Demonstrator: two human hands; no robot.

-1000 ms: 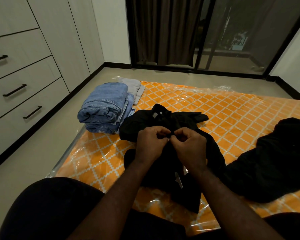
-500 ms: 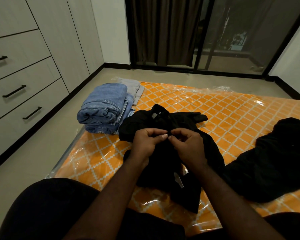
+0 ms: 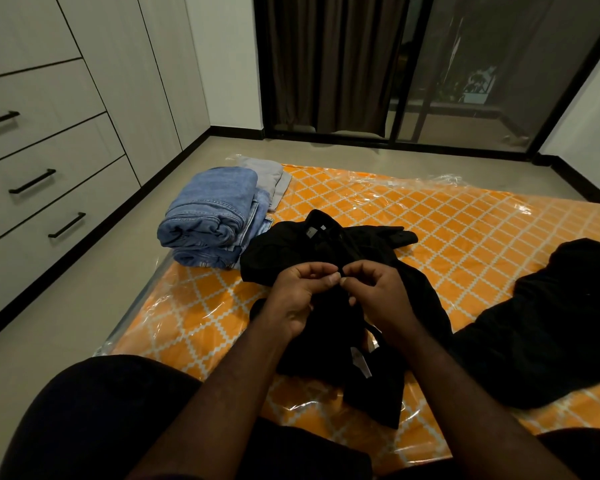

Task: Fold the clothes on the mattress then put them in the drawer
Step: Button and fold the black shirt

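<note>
Some jeans (image 3: 212,209) stacked folded left of shirt (image 3: 326,244); left grip (image 3: 298,292) and right grip (image 3: 378,292) pinch shirt front; black heap (image 3: 551,323), drawers (image 3: 49,188) pending.

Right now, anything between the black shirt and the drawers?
Yes: the folded jeans lie on the mattress edge between the black shirt, pinched by left hand and right hand, and the drawers. All visible drawers look shut.

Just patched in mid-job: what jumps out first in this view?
The left hand and right hand both pinch the front of a black shirt at the middle of the orange patterned mattress. Folded blue jeans are stacked at its far left corner, and another black garment lies crumpled on the right.
</note>
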